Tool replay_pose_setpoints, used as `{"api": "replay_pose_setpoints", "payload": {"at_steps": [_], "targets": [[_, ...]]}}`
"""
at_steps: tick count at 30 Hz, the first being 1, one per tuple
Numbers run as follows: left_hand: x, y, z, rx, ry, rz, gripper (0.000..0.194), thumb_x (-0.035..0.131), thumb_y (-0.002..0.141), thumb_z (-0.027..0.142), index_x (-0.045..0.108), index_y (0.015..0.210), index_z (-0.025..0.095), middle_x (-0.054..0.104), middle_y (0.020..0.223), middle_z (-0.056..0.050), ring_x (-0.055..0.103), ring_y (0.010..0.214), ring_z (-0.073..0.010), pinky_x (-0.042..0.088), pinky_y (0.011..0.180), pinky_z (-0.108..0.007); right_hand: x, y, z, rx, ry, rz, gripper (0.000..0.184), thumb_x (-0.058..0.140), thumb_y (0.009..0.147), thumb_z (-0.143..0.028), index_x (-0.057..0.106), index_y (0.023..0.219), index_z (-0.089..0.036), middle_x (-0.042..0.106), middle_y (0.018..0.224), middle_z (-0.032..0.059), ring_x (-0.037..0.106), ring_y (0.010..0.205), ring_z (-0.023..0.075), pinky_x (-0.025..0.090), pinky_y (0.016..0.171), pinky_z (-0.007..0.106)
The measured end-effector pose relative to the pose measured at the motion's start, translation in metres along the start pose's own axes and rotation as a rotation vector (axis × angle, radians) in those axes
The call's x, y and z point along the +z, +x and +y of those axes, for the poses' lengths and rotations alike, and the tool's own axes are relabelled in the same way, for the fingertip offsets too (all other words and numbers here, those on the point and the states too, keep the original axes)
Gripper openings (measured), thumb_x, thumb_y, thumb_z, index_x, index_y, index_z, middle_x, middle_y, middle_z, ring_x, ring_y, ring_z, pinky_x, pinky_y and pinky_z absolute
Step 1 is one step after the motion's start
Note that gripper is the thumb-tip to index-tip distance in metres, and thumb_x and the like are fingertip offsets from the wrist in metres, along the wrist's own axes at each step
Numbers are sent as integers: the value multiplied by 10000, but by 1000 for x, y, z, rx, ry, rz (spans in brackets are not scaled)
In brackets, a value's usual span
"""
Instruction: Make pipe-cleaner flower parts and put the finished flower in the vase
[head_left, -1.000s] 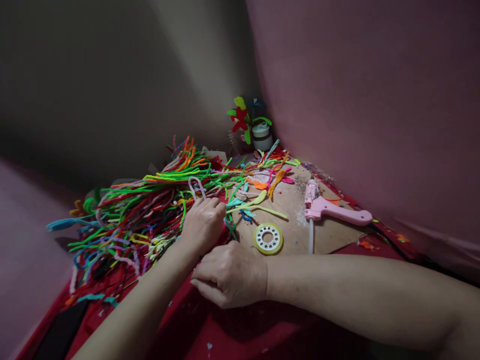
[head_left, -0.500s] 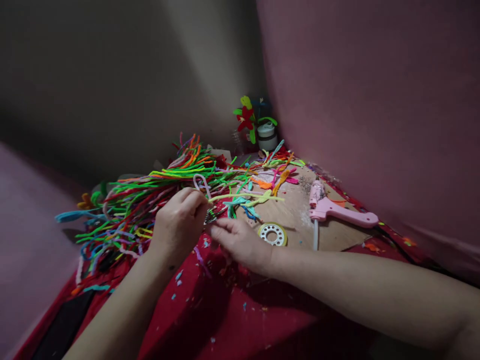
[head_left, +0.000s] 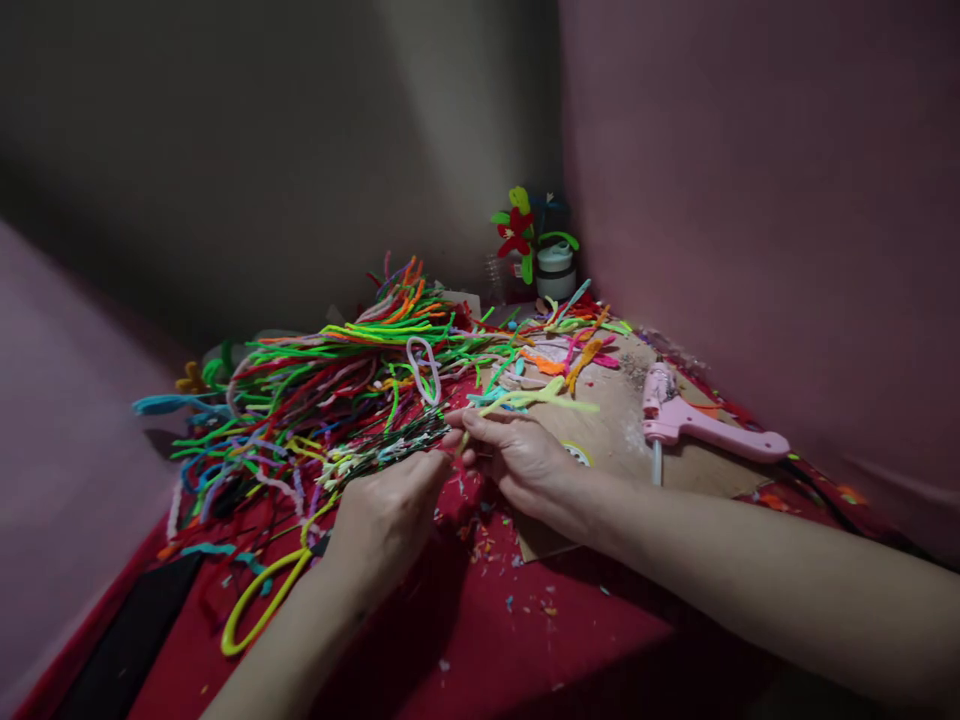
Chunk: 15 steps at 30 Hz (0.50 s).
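My right hand (head_left: 521, 460) pinches a pale yellow pipe cleaner (head_left: 499, 402), whose long end points right over the cardboard. Curled into a loose fist, my left hand (head_left: 394, 505) meets it at the near end of the same stem, the fingertips of both hands close together. Behind the left hand lies a bunch of thin dark stems with pale tips (head_left: 394, 445). Beside the left wrist is a yellow loop like a scissors handle (head_left: 238, 615), partly hidden by the arm. A pale lilac loop of pipe cleaner (head_left: 421, 370) stands out just beyond the hands.
A large heap of coloured pipe cleaners (head_left: 330, 345) covers the back left. At right, a pink glue gun (head_left: 694, 425) rests on a cardboard sheet (head_left: 615, 440); a tape roll (head_left: 577, 454) is half hidden. A red flower (head_left: 514, 235) and white jar (head_left: 556, 272) stand in the corner.
My left hand has dropped lower, and my right hand has closed on the yellow pipe cleaner. The dark stems and yellow loop have come into sight. The view has shifted slightly left.
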<state>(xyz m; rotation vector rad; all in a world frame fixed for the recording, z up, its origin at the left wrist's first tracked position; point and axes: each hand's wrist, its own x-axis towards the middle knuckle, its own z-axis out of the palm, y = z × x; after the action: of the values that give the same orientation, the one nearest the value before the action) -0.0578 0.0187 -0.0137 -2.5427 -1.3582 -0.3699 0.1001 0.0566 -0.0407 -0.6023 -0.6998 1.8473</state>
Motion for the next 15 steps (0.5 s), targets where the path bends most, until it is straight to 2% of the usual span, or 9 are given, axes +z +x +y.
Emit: {"api": "replay_pose_setpoints", "payload": {"at_steps": [3,6,8,10,12,15], "targets": [[5,-3,-7,-41,4,-42,245,394,884,223,615,778,221,634,641,-9,544,521,-121,320,478,-221,-2,3,-3,37,-68,16,133,635,750,-244,662,788,-119,564,549,-27,446,452,49,333,456,189],[3,-5,-19,-104,-43,-56,224,458,861,277,644,742,239,658,670,-11,561,569,-143,340,509,-235,-2,1,-5,92,-349,37,159,572,792,-233,593,673,-130,493,456,-47,376,351,50,264,375,201],[-4,-6,-29,-172,-187,-28,183,519,831,334,671,766,257,685,726,-9,589,636,-155,383,567,-239,-1,-1,-6,127,-527,37,234,568,776,-212,510,558,-149,435,402,-58,324,310,46,220,346,209],[-13,-6,-39,-264,-385,9,172,575,788,377,686,755,249,689,729,-11,598,666,-163,412,610,-244,1,-3,-6,160,-642,27,248,577,753,-198,486,525,-158,389,378,-67,282,296,43,190,330,217],[-22,-6,-45,-401,-577,35,185,621,741,398,690,706,230,668,672,-12,579,623,-159,407,573,-241,2,-6,-6,202,-689,-4,198,566,769,-224,550,586,-152,355,371,-77,255,290,46,180,318,220],[-30,-5,-46,-627,-806,63,190,675,686,395,675,653,207,587,557,6,478,486,-114,312,441,-219,5,-9,-6,270,-655,-86,207,510,841,-293,606,721,-155,345,379,-82,242,291,53,192,303,211]]}}
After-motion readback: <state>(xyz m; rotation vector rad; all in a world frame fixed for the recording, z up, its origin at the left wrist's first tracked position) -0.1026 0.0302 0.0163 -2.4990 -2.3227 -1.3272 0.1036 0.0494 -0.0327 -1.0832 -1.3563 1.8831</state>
